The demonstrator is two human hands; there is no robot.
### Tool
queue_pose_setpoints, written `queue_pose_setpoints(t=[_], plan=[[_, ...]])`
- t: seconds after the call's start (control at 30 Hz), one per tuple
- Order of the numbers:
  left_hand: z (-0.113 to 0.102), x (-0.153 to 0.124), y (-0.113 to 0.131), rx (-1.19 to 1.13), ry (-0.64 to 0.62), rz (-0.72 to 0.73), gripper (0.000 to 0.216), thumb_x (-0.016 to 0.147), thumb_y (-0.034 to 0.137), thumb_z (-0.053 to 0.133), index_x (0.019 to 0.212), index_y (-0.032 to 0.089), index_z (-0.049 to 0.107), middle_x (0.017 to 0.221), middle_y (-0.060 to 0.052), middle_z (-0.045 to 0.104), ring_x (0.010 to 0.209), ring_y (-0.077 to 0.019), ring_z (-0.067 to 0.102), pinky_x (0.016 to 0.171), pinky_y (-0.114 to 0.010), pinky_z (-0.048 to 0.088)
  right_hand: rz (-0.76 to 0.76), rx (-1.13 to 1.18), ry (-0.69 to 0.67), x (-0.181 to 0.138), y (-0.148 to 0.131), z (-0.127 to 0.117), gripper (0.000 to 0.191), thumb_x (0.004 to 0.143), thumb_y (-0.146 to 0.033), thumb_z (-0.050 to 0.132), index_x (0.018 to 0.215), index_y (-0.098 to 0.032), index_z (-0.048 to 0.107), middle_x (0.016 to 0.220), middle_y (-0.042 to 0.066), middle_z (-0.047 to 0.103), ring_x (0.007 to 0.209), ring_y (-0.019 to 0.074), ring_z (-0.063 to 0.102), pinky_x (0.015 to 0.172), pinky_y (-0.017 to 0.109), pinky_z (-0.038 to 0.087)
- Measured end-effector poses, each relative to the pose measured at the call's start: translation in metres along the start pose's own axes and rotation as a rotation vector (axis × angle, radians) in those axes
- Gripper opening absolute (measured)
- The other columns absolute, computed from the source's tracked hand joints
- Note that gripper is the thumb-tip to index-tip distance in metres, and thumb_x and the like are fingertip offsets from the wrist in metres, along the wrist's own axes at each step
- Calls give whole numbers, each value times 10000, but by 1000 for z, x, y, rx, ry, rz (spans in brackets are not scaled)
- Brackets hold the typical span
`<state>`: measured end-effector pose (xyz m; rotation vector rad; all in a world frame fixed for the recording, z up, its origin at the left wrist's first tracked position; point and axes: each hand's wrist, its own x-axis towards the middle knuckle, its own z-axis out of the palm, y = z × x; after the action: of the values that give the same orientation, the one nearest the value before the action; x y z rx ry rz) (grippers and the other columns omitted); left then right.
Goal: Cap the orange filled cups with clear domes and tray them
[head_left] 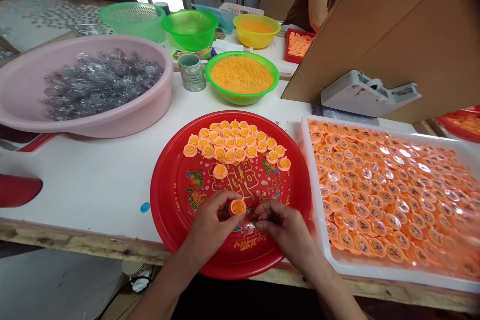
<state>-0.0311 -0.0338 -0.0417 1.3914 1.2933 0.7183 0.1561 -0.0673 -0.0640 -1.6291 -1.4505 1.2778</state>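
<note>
Over the red round tray [165,200], my left hand [212,225] pinches a small orange toy cup [237,207] on a saucer, with orange-yellow filling showing in its top. Just to the right of it, my right hand [283,227] has its fingertips closed on a small clear plastic piece [250,225], partly hidden and glinting. Several like orange cups [229,142] stand grouped on the far half of the tray, and a single cup [220,172] sits nearer my hands. Loose orange beads [247,245] lie on the tray's near part.
On the right is a white tray [313,200] of lidded orange cups, behind it a tape dispenser [367,92] by a cardboard sheet [375,35]. A pink basin [157,105] of clear plastic pieces, a mug [192,74] and a green bowl [242,97] of orange beads stand beyond. Two people are across.
</note>
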Motion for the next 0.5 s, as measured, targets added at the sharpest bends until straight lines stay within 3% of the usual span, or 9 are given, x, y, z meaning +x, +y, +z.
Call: queue_pose_setpoints(t=[0.17,0.3,0.4,0.5], plan=[[2,2,-4,39,17,-5,166,772,243,642,929,191,660,898,-26,687,860,-192,646,750,-278,519,-136,-196,55,3,2,6,251,784,-11,484,778,-212,634,830,13,649,740,148,611,695,240,462],[2,3,-6,25,26,-10,181,775,251,634,943,187,659,930,-35,683,883,-196,641,772,-285,510,-93,-200,30,1,-2,4,184,773,-30,530,754,-204,584,762,-4,610,701,147,574,662,246,435],[2,1,-4,-69,-16,-75,212,761,255,642,960,180,651,932,-38,680,872,-193,643,758,-279,515,-16,-8,-33,-1,-6,0,118,788,-89,583,781,-207,583,718,-30,607,678,132,567,634,230,436],[4,0,0,-190,-88,-138,247,735,248,668,969,174,642,910,-33,682,850,-187,645,735,-266,520,57,304,-79,-1,-11,-1,96,796,-173,641,877,-215,672,801,-17,682,769,135,630,701,229,486]])
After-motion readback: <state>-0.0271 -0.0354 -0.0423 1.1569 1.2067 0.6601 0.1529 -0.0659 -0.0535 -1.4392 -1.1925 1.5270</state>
